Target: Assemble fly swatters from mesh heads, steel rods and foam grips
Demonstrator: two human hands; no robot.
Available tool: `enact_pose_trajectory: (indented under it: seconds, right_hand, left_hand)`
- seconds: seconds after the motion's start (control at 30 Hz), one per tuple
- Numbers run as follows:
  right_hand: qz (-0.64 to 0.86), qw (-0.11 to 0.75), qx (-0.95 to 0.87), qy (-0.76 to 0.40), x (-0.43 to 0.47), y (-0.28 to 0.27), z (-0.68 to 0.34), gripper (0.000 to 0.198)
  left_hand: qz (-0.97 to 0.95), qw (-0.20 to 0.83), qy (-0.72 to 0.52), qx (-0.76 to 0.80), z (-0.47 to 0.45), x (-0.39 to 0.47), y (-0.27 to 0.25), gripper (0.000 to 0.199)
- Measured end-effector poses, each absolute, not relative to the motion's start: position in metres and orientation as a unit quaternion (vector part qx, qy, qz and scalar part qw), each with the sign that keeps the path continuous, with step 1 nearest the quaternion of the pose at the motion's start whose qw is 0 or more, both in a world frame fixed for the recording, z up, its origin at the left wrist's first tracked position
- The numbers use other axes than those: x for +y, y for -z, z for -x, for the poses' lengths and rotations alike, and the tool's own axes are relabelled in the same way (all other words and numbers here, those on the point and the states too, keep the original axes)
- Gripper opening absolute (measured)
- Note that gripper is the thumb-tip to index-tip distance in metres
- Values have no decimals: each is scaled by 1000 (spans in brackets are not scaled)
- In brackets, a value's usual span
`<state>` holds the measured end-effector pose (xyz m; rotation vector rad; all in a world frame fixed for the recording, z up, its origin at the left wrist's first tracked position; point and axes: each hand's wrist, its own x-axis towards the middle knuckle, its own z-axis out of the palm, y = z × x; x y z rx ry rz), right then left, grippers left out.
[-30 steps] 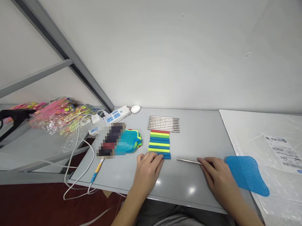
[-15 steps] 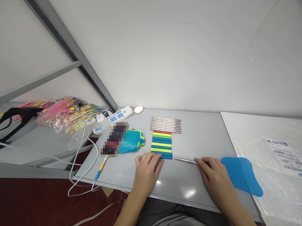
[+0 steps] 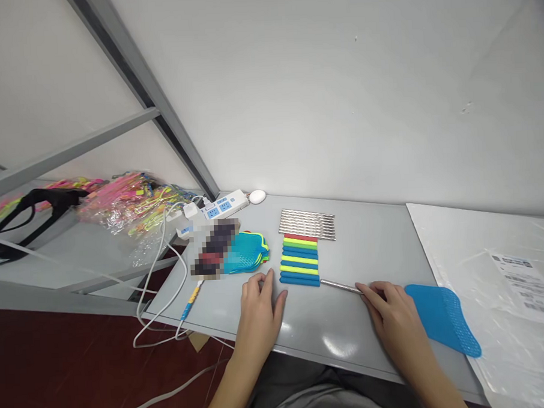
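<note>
My right hand (image 3: pixel 394 313) pinches the right end of a thin silver metal rod (image 3: pixel 341 286), which lies slanted on the grey table (image 3: pixel 368 242). The rod's left tip meets the end of the nearest blue tube in a row of coloured tubes (image 3: pixel 299 262), in red, green, yellow and blue. Just left of that row, my left hand (image 3: pixel 258 307) rests with its fingers apart and nothing in them. Behind the tubes lie several silver rods (image 3: pixel 307 225) side by side. A blue perforated plastic paddle (image 3: pixel 441 317), like a fly swatter head, is beside my right hand.
A stack of perforated paddles (image 3: pixel 246 253), blue on top, lies at left by a pixelated item (image 3: pixel 216 248). Behind it are a power strip (image 3: pixel 224 205), white cables (image 3: pixel 184 262) and a white oval object (image 3: pixel 257 197). A white plastic package (image 3: pixel 481 249) covers the right side.
My left hand has drawn back left off the nearest blue tube, its fingers spreading. The rod in my right hand has moved left, its tip now meeting that tube. The view has shifted slightly.
</note>
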<state>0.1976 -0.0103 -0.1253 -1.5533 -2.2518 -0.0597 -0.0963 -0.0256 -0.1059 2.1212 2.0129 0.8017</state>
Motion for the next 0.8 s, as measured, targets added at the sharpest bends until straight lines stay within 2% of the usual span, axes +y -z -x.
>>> enact_pose_trajectory:
  seconds: [0.8]
  right_hand:
    - [560, 228, -796, 18, -10, 126, -192, 27]
  left_hand:
    - [-711, 34, -252, 655, 95, -17, 108, 45]
